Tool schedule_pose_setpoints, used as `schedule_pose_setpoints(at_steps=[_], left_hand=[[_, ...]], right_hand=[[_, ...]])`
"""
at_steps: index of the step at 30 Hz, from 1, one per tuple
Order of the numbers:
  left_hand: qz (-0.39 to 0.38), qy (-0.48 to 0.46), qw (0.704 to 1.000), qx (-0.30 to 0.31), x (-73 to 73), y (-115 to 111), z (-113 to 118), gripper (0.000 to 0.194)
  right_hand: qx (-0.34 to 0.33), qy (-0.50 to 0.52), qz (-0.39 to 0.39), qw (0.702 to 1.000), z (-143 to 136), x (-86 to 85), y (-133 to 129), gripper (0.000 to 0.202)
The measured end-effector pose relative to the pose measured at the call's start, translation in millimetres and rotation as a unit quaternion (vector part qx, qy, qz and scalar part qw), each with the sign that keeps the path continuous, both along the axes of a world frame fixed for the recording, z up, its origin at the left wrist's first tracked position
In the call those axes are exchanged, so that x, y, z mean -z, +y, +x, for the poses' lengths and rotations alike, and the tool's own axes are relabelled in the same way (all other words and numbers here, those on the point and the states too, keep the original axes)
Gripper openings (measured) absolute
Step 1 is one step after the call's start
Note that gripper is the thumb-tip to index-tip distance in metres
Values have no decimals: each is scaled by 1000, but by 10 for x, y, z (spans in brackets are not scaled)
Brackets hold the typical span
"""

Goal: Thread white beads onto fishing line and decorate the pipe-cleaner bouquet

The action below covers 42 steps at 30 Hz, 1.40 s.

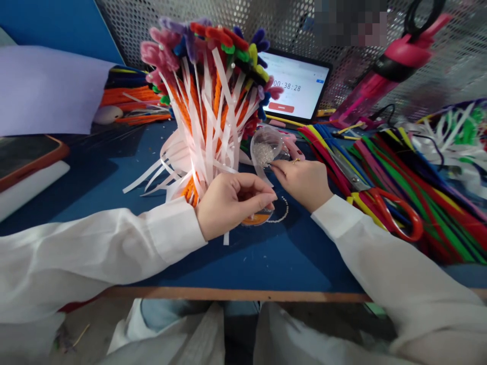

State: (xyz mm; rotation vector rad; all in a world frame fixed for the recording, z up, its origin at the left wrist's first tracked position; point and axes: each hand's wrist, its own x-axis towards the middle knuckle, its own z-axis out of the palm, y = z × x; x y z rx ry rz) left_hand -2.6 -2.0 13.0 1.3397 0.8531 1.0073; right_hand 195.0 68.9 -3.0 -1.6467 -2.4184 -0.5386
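My left hand [238,203] is closed in a pinch above the blue table; what sits between the fingertips is too small to make out. Just below it lie a round orange spool [255,219], partly covered by the hand, and a curved strand of small pale beads [286,210]. My right hand [302,180] has its fingers drawn together at the mouth of a clear plastic cup [269,136], tilted and holding tiny clear beads [263,153]. Behind my left hand stands a bunch of orange-stemmed pipe-cleaner flowers [218,101] with white ribbons.
Coloured pipe cleaners [429,187] fill the right side, with orange-handled scissors [397,213] on top. A tablet [297,83] showing a timer and a pink bottle [384,71] stand at the back. A purple sheet [49,88] and a phone [26,154] lie left.
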Motion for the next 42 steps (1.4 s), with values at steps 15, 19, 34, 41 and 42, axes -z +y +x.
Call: schedule_pose_setpoints(at_steps=[15, 19, 34, 41, 42], left_hand=[[-21, -16, 1000, 7, -12, 1, 7, 13], [-19, -15, 1000, 7, -18, 3, 7, 12], [-15, -21, 1000, 14, -2, -4, 5, 12], [-18, -18, 1000, 3, -25, -1, 3, 14], [-18, -19, 1000, 0, -26, 1, 1, 15]], right_hand=[[31, -46, -42, 998, -55, -34, -31, 38], [4, -43, -31, 999, -43, -27, -29, 38], [-22, -56, 1, 998, -14, 32, 48, 34], [-99, 193, 52, 975, 69, -25, -55, 29], [-114, 278, 17, 954, 77, -50, -101, 26]])
